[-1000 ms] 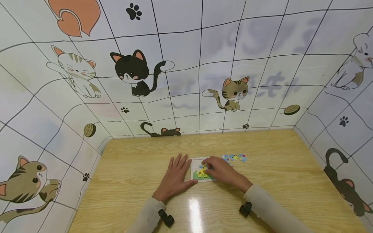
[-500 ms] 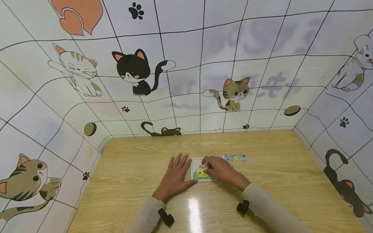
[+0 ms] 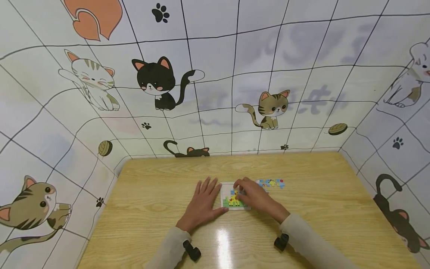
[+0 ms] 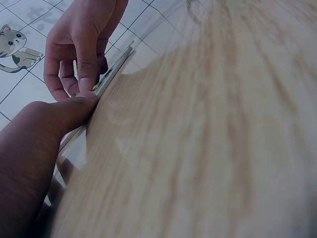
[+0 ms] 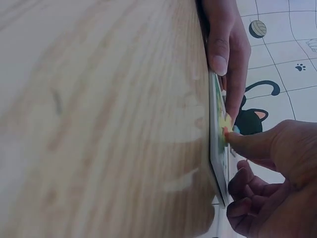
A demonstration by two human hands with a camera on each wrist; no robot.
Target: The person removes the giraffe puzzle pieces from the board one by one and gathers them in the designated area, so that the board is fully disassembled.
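The puzzle tray (image 3: 226, 187) is lying flat on the worktop (image 3: 151, 194), between the two hands. Its lower part is carrying fitted pieces (image 3: 234, 200) that are showing a yellow giraffe over green; its upper-left part is showing pale, bare floor. Loose pieces (image 3: 272, 182), mainly blue with some yellow and red, are lying on the worktop just beyond the right hand (image 3: 258, 194).

Left grip: the left hand (image 3: 202, 201) is resting with its fingers straight and spread, grasping nothing. Its thumb is touching the near-left corner of the tray, apparently bracing it.

Right grip: the hand is arching over the right side of the tray with its fingers bent, thumb and index finger curving toward each other. The thumb is touching the picture area. The fingers are masking the contact point, so whether a piece is sitting between them cannot be told.

Step in hand: the right hand is probably seating or adjusting a piece beside the giraffe. Next move: the work is likely calling for pressing that piece level with its neighbours while the left thumb is bracing the corner.
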